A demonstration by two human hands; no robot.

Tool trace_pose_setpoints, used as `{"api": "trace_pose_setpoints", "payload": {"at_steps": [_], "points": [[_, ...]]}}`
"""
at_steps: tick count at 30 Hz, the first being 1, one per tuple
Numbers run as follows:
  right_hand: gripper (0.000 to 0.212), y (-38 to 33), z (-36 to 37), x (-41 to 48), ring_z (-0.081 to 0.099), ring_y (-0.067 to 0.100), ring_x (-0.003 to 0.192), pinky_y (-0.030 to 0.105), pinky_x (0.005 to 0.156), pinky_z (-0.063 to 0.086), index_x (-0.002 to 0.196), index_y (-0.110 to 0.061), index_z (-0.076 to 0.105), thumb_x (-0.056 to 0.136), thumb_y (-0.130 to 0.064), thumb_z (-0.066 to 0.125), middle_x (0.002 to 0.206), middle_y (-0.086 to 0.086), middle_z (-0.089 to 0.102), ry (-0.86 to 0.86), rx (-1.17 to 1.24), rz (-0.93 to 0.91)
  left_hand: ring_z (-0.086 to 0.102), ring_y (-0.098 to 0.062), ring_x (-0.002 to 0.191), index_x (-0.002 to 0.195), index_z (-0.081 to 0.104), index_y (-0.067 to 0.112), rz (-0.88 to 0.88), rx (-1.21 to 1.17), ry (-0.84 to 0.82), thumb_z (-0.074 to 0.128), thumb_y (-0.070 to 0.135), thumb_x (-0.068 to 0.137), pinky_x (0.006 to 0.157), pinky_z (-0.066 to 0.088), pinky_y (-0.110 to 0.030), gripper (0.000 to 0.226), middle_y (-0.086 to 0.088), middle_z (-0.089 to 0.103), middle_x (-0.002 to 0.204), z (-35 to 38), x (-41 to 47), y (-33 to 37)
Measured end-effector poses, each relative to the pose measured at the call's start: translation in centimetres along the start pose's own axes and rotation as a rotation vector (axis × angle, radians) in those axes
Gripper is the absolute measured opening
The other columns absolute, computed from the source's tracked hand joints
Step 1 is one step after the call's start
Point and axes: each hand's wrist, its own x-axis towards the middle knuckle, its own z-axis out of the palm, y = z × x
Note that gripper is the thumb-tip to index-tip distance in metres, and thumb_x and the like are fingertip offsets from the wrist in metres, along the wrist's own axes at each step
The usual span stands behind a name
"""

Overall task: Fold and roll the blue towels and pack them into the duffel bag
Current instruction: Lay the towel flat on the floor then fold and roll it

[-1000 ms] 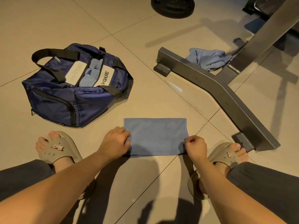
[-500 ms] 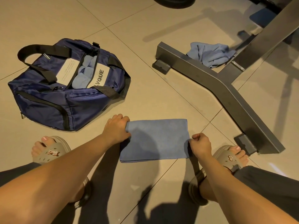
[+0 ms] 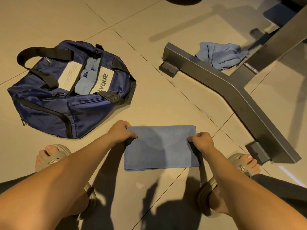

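Rolled towels already sat in navy duffel bag [image 3: 66, 103]; both hands [image 3: 122, 131] [image 3: 201, 141] pinched folded blue towel [image 3: 160, 146]; crumpled blue towel [image 3: 221, 54] left.

folded towel [image 3: 161, 146]: soft matt cloth, fine nap
duffel bag [image 3: 54, 117]: smooth synth fabric, slight sheen; webbing straps [image 3: 41, 53] matt
floor [image 3: 157, 90]: glazed tile, semi-gloss
bench frame [image 3: 240, 103]: painted metal, satin
crumpled towel [image 3: 221, 55]: same matt cloth
slides [image 3: 54, 159]: matt rubbery plastic

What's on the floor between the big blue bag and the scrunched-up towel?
In the head view: bare floor tiles, then the grey metal bar, lying right beside the scrunched-up towel. Nothing else sits between that towel and the duffel bag.
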Motion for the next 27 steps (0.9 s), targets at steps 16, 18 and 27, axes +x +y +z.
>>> {"api": "trace_pose_setpoints", "payload": {"at_steps": [16, 18, 27], "points": [[0.027, -5.3, -2.3, 1.2, 0.057, 0.028, 0.093, 0.038, 0.077, 0.048, 0.117, -0.009, 0.056, 0.09, -0.01, 0.062, 0.113, 0.011, 0.055, 0.38, -0.241, -0.472, 0.069, -0.027, 0.06, 0.086, 0.063, 0.002, -0.139, -0.341, 0.023, 0.077, 0.005, 0.087, 0.067, 0.062, -0.042, 0.014, -0.024, 0.072, 0.081, 1.1, -0.5, 0.2], [0.004, -5.1, -0.3, -1.6, 0.054, 0.027, 0.081, 0.035, 0.069, 0.044, 0.094, -0.01, 0.06, 0.09, -0.011, 0.059, 0.1, 0.009, 0.057, 0.32, -0.353, -0.639, 0.068, -0.033, 0.059, 0.084, 0.062, 0.002, -0.213, -0.423, 0.049, 0.078, 0.003, 0.085, 0.07, 0.063, -0.049, 0.016, -0.029, 0.072, 0.079, 1.3, -0.8, 0.2], [0.037, -0.8, 11.8, -12.9, 0.055, 0.028, 0.095, 0.039, 0.08, 0.046, 0.1, -0.015, 0.063, 0.084, -0.049, 0.065, 0.105, 0.004, 0.053, -0.128, -0.696, -0.673, 0.065, -0.028, 0.062, 0.081, 0.072, -0.006, -0.297, -0.234, 0.015, 0.083, 0.017, 0.058, 0.062, 0.056, -0.036, 0.034, -0.022, 0.073, 0.079, 1.5, -3.4, -0.9]]}}
